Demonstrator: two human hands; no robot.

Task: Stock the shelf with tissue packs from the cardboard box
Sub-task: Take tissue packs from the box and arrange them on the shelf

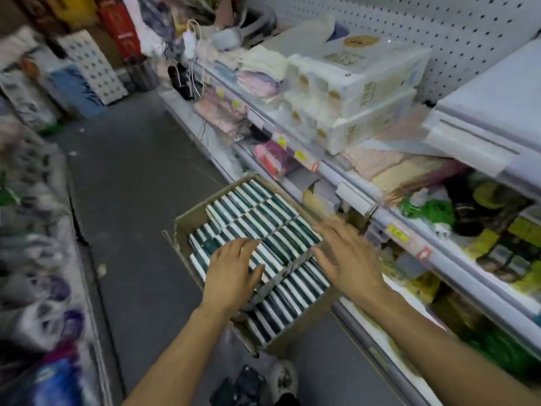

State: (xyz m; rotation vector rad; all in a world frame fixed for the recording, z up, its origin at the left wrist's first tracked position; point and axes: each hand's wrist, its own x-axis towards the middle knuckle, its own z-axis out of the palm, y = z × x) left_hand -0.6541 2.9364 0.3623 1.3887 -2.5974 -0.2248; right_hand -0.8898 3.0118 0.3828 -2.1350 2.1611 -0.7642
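Cardboard box (187, 227): seen on the floor beside the shelf (354, 197) — packed with green-and-white tissue packs (263, 227).
Left hand (234, 273): spread flat over the packs, nothing gripped.
Right hand (348, 256): held apart from the left, fingers relaxed — nothing held.

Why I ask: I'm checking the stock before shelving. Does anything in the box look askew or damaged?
No damage shows. The tissue packs fill the cardboard box in rows, but those at its far-left corner sit slightly crooked. Both hands hover open above.

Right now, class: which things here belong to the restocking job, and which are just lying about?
Part of the job:
cardboard box
tissue packs
shelf
left hand
right hand

Just lying about:
white roll packs
folded cloths
green bag
pegboard panel
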